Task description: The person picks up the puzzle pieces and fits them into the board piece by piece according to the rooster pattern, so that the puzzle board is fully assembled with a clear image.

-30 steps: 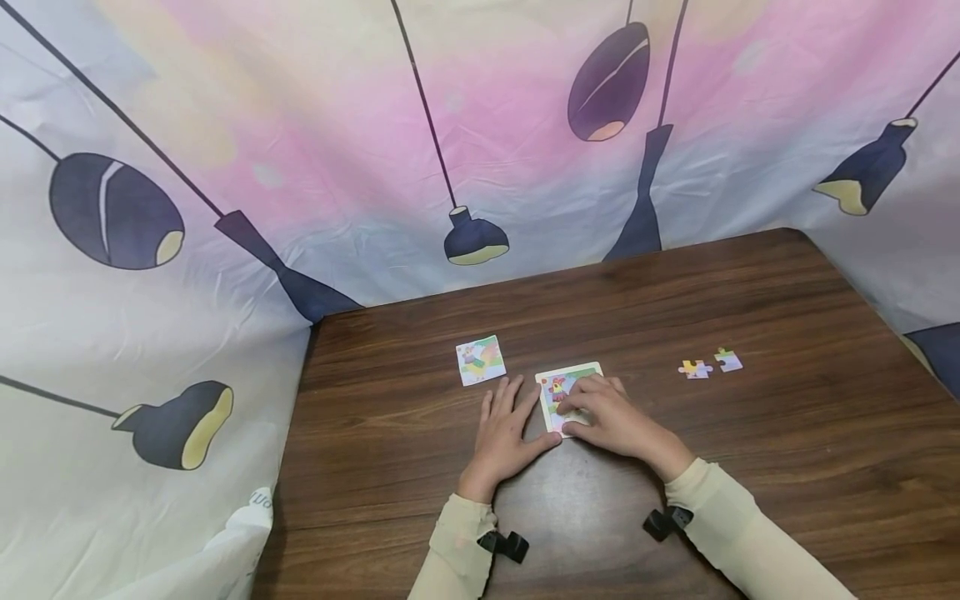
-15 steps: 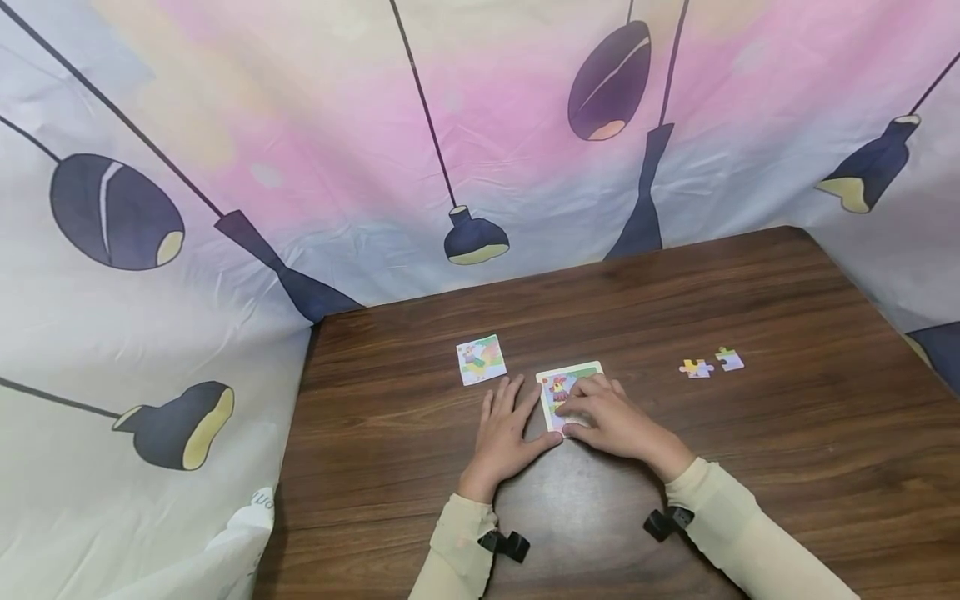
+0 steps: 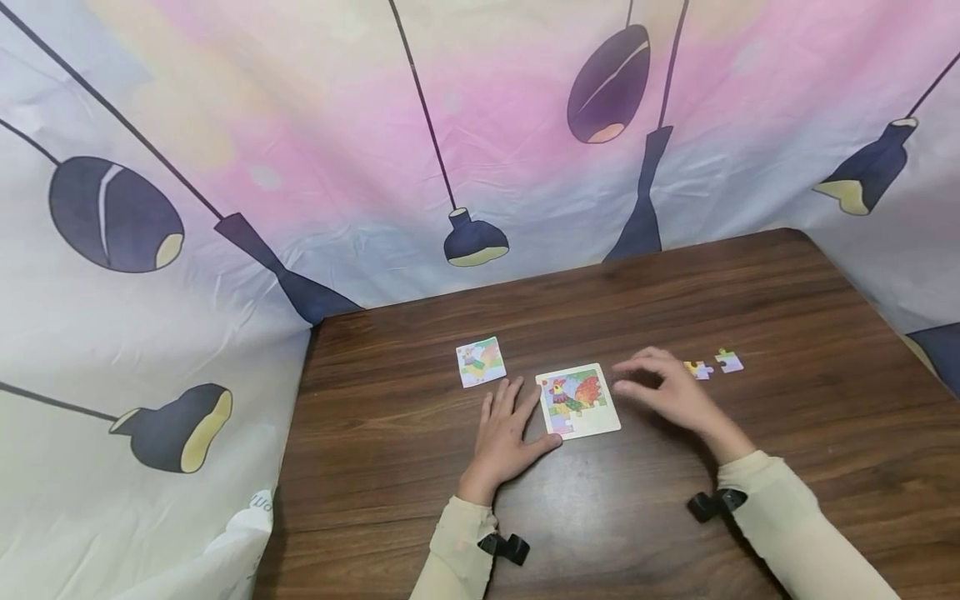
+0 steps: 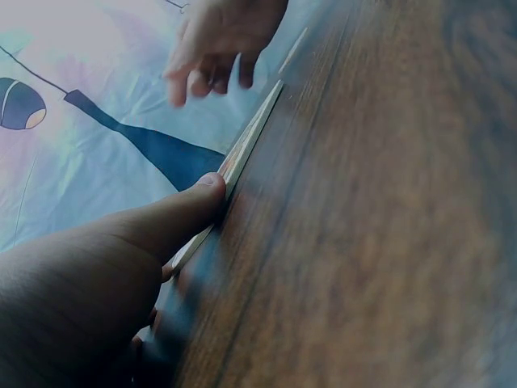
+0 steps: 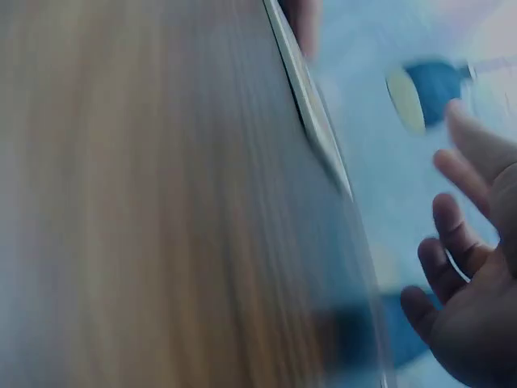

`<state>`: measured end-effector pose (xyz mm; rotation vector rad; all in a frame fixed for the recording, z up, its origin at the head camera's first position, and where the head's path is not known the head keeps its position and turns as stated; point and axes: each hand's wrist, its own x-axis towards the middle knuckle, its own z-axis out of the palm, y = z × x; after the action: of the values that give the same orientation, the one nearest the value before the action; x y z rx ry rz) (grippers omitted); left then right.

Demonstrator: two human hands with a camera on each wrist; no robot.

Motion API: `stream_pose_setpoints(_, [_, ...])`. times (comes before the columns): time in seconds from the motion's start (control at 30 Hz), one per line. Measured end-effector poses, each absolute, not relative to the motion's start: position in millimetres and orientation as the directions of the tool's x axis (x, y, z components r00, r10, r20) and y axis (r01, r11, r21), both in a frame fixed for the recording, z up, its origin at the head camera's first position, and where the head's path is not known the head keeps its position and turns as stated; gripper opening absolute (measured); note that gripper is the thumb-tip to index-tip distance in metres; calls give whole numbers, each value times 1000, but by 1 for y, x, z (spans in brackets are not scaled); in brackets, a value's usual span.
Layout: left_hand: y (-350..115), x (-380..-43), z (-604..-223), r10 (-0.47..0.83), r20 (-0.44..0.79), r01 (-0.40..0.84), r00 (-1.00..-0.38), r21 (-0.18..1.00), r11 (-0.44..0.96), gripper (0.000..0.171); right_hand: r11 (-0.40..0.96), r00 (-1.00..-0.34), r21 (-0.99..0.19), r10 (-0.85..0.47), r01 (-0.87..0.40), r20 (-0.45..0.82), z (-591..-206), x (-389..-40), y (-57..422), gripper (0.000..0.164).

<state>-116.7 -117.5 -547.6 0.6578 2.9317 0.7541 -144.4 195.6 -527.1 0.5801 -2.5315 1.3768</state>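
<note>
A square jigsaw board lies flat on the table, its pieces forming a colourful rooster picture. Bare pale backing shows along its lower right part. My left hand lies spread at the board's left side, the thumb touching the lower left corner and the index fingertip near the upper left one. In the left wrist view that thumb presses the board's edge. Off the table, my right hand hovers right of the board with loosely bent fingers and nothing between them. Two joined-looking puzzle pieces are partly behind it.
Another loose puzzle piece sits to the right of those pieces. A small square picture card with a similar rooster lies behind my left hand. Printed cloth hangs along the table's far and left sides.
My right hand has lifted off the board and moved right toward the loose pieces, uncovering the rooster picture. The left hand has stayed in place.
</note>
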Motion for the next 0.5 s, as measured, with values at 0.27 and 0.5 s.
stream_pose_setpoints(0.27, [-117,-116,-549,415,57,390,-908,474,789,84,491,-967,-840,-15,-229,255,-519,-144,278,26])
stream_pose_setpoints(0.5, [-118,-116,-546,416,68,395,-907,486,780,83,591,-990,-800,15,-106,142,-519,-144,325,39])
